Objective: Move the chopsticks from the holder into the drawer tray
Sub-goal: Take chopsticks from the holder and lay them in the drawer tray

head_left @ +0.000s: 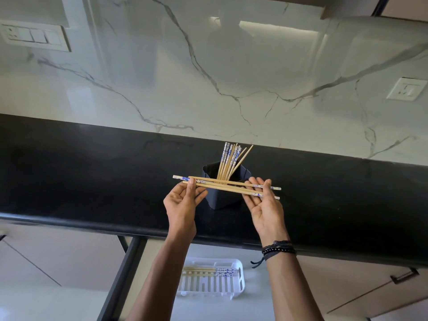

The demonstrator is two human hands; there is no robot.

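A dark square holder (221,200) stands on the black counter with several bamboo chopsticks (228,162) leaning upright in it. In front of the holder I hold a few chopsticks (222,185) level across both hands; their ends are blue and white. My left hand (183,205) pinches their left end and my right hand (265,205) supports their right end. Below the counter a white slotted tray (239,282) lies in the pulled-out drawer, with a few chopsticks (213,271) lying across its far part.
The black counter (92,181) runs across the view under a marble wall. A switch plate (34,37) is at upper left and a socket (406,89) at right. The drawer's dark frame (122,274) runs left of the tray. A cabinet handle (404,275) is at lower right.
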